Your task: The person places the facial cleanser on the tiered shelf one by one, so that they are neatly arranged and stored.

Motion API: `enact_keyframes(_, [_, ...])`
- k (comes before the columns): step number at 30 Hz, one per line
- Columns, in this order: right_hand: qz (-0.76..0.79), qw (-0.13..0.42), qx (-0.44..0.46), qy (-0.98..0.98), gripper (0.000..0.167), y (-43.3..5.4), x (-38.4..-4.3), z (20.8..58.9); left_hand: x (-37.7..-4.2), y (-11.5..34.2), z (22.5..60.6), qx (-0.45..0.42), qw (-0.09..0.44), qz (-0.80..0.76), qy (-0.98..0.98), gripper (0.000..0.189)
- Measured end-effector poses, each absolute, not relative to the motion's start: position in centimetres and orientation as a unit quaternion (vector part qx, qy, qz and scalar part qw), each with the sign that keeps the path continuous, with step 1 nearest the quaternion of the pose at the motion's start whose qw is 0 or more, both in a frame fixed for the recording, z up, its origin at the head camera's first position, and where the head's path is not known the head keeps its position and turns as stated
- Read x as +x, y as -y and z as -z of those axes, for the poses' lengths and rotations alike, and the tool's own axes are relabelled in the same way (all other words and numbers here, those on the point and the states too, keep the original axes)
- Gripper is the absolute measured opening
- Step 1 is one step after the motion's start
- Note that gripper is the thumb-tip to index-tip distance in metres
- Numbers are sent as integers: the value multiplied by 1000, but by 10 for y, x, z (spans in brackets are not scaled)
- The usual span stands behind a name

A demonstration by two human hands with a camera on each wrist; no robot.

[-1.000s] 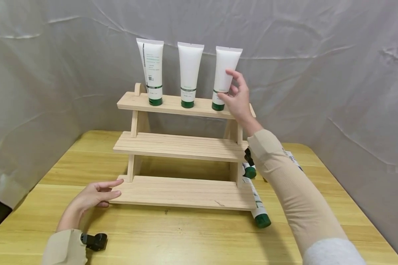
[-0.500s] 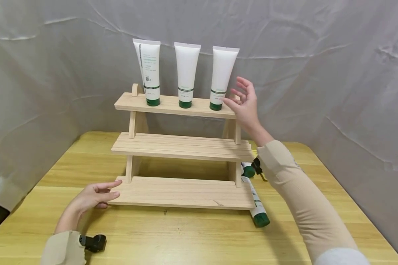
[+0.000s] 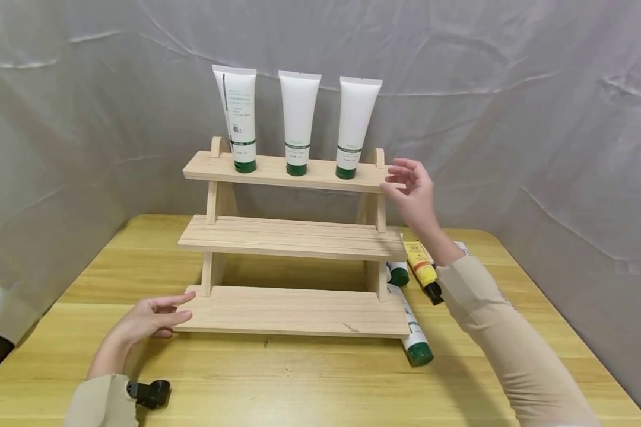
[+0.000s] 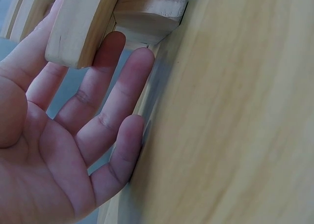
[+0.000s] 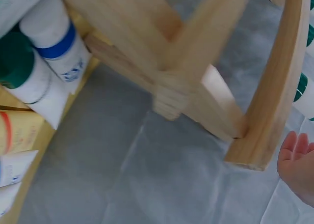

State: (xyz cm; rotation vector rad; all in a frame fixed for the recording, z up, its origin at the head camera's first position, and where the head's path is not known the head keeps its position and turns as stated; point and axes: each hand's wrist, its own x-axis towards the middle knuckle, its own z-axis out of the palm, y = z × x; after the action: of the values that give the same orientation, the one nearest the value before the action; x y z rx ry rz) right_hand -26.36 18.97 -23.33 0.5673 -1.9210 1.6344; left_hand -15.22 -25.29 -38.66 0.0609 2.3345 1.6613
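A three-tier wooden display stand [image 3: 294, 311] stands on the table. At the left end of its bottom board, my left hand [image 3: 148, 318] grips the edge. The left wrist view shows the board's end between the fingers of the left hand [image 4: 73, 126]. Three white squeeze tubes with green caps stand upright on the top board: a left tube [image 3: 240, 112], a middle tube [image 3: 299, 112] and a right tube [image 3: 357, 112]. My right hand [image 3: 415, 193] is beside the top board's right end, its fingers loosely bent and holding nothing. In the right wrist view, the right hand [image 5: 299, 165] shows near that end.
More tubes lie on the table [image 3: 278, 379] right of the stand: a white tube with a green cap [image 3: 418, 341] in front, another green-capped tube [image 3: 399, 274] and a yellow tube [image 3: 421, 264] behind. Grey cloth [image 3: 486, 148] hangs behind the table.
My right hand let go of the right tube and moved right and down to the top board's end. The yellow tube came into view. My left hand stayed in place.
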Motion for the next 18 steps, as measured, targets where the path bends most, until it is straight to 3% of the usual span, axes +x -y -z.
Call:
enact_keyframes(8, [-598,241,169,746,42,-208,-242,260,-153,252,386,21,135,-578,-804,49])
enact_keyframes(18, [-598,201,112,768,34,-234,-221,290,-152,253,386,24,137,-575,-806,50])
